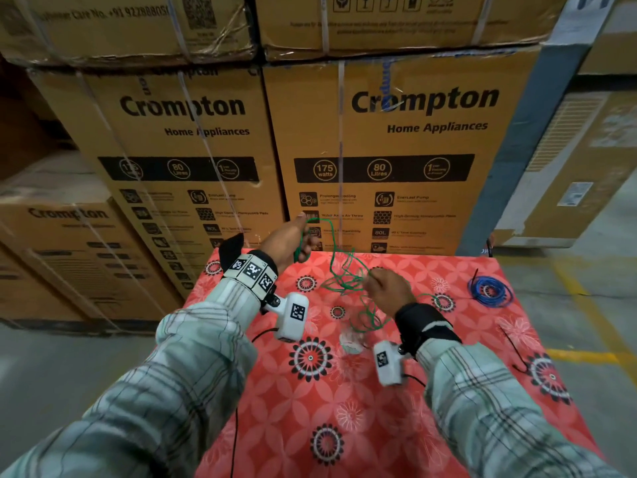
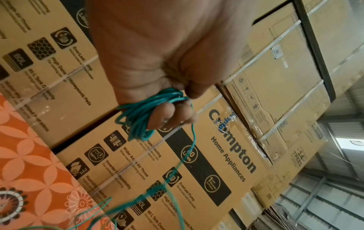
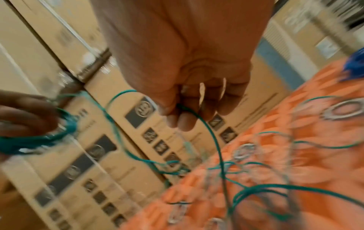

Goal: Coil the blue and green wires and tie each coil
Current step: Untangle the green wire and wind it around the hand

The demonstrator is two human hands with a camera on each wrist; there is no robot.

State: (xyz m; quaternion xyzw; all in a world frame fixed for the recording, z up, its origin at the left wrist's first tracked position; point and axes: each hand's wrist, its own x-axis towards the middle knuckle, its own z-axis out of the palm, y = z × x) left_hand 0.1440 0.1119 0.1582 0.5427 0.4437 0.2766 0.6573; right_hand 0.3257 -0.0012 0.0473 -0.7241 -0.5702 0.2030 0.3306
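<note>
My left hand is raised over the table's far edge and grips a small coil of green wire, with several turns wrapped round its fingers. From there the loose green wire trails down in tangled loops onto the red cloth. My right hand hovers lower, to the right, and pinches a strand of that green wire between thumb and fingers. A blue wire coil lies on the cloth at the far right, a black tie sticking up from it.
The table carries a red flowered cloth. Another black tie lies near its right edge. Stacked cardboard boxes stand right behind the table and to the left. Grey floor shows on both sides.
</note>
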